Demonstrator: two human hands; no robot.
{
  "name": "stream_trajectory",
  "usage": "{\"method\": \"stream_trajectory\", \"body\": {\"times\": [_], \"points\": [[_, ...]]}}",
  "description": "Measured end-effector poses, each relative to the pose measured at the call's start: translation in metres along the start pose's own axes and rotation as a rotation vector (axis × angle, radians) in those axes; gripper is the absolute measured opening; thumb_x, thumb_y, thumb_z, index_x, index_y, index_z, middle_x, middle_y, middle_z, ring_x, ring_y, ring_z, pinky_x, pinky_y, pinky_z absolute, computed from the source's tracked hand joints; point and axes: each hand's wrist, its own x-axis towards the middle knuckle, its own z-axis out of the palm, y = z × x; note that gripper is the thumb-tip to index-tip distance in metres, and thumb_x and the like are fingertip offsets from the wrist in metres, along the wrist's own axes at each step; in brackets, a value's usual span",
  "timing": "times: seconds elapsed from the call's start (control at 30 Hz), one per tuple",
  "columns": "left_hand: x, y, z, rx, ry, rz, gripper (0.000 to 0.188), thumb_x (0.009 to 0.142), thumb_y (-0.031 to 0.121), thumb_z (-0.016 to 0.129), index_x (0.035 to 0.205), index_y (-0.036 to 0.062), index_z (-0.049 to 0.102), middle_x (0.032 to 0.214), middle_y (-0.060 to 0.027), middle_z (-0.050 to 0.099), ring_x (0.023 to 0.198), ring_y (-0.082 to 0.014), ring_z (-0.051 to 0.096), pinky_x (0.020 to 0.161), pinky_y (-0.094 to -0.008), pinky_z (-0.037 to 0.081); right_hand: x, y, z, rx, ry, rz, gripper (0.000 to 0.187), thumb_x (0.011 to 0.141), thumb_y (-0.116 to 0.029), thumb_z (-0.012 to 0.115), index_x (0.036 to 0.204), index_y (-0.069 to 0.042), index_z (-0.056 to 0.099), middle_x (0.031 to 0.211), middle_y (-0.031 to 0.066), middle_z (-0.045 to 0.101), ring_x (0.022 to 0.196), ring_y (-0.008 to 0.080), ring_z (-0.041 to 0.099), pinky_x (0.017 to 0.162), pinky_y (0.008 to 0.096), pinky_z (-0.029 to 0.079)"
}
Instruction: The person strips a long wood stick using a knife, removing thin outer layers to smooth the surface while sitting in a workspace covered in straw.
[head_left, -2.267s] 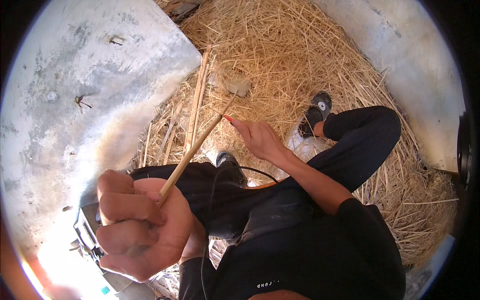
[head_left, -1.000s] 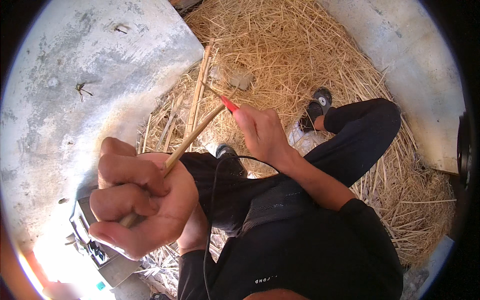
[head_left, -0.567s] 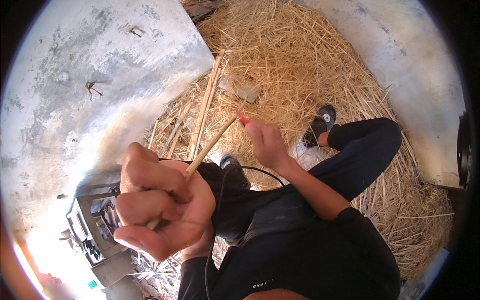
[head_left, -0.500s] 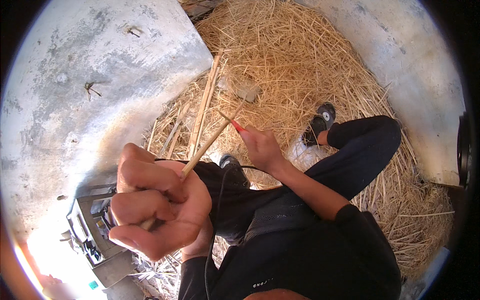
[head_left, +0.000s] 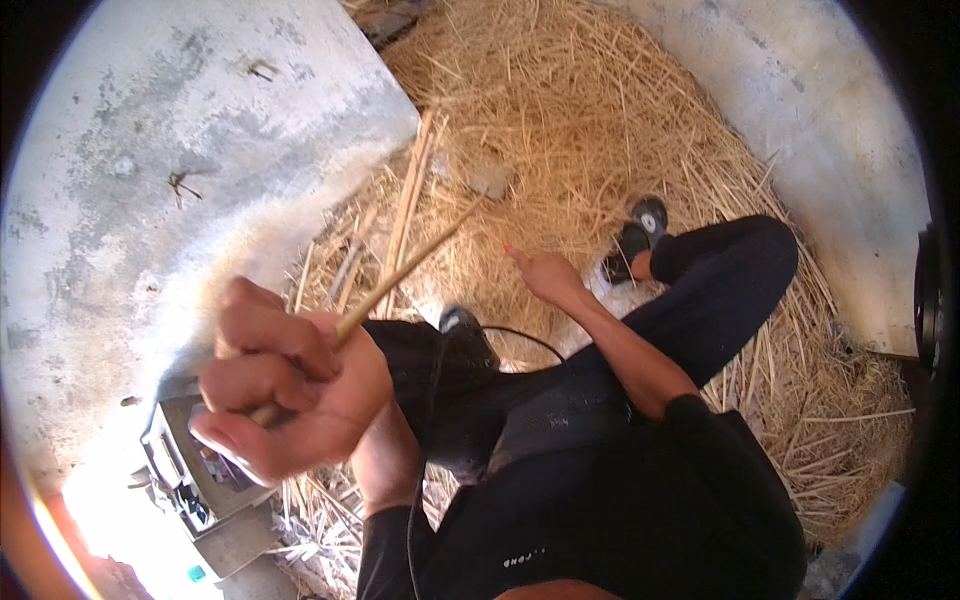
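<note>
My left hand [head_left: 300, 390], raised close at the left, is closed around a slim pale wooden stick [head_left: 408, 266]. The stick slants up and to the right from my fist, and its far end narrows to a point. Further off, my right hand [head_left: 552, 278] is closed on a small knife with a red handle [head_left: 507, 249]; only a bit of red shows at the fingertips, and the blade cannot be made out now. A gap separates the knife from the stick.
Shavings and straw-like strips [head_left: 600, 110] cover the floor. Long split strips [head_left: 408, 200] lean beside the left whitewashed wall [head_left: 230, 130]. A grey box-like object [head_left: 225, 500] stands at lower left. A black cable [head_left: 430, 420] hangs before my body. My shoe [head_left: 640, 235] rests among the shavings.
My right hand has moved right and away from the stick; the knife, earlier touching or crossing it, is now apart. My left hand has shifted slightly left with the stick.
</note>
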Motion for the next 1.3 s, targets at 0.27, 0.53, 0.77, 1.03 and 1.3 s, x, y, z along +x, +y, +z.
{"method": "stream_trajectory", "body": {"times": [0.27,0.53,0.77,1.03,1.3], "points": [[-0.001,-0.002,-0.004,-0.043,-0.107,-0.003,0.046,0.09,0.039,0.021,0.05,0.0149,0.028,0.036,-0.0003,0.023,0.037,-0.0084,0.016,0.042,-0.0212,0.018,-0.008,-0.031,-0.008,0.507,0.259,-0.15,0.036,0.09,-0.029,0.04,0.08,0.001,0.057,0.057,0.0215,0.051,0.053,0.0361,0.053,0.051,0.0429,0.041],[0.006,-0.011,0.003,-0.052,0.127,0.09,0.041,0.087,0.027,0.03,0.049,0.018,0.016,0.04,0.0041,0.015,0.033,-0.0059,0.016,0.038,-0.0218,0.013,-0.01,-0.036,-0.019,0.39,0.254,-0.264,0.031,0.091,-0.024,0.036,0.096,-0.001,0.055,0.054,0.0219,0.051,0.049,0.0352,0.053,0.047,0.0433,0.041],[0.001,-0.002,-0.008,-0.024,0.009,-0.037,0.045,0.09,0.037,0.022,0.051,0.016,0.026,0.038,0.0031,0.018,0.036,-0.0077,0.019,0.045,-0.0236,0.021,-0.003,-0.013,0.001,0.041,0.067,-0.099,0.035,0.091,-0.025,0.031,0.109,-0.006,0.055,0.059,0.0217,0.053,0.06,0.0384,0.056,0.056,0.044,0.045],[0.0,-0.006,-0.001,-0.08,0.003,0.026,0.043,0.089,0.031,0.026,0.049,0.0173,0.022,0.04,0.0028,0.017,0.034,-0.0065,0.019,0.041,-0.023,0.016,-0.004,-0.006,0.009,0.419,0.182,-0.192,0.038,0.092,-0.03,0.033,0.096,-0.001,0.058,0.066,0.0255,0.052,0.057,0.0364,0.055,0.054,0.0453,0.037],[0.007,-0.008,-0.008,-0.15,-0.096,0.053,0.046,0.09,0.039,0.022,0.053,0.0148,0.03,0.038,0.0011,0.025,0.037,-0.0079,0.019,0.045,-0.023,0.021,0.005,-0.008,0.0,0.389,0.099,0.024,0.041,0.091,-0.031,0.035,0.078,0.003,0.056,0.069,0.0216,0.058,0.063,0.0389,0.055,0.059,0.0451,0.038]]}}
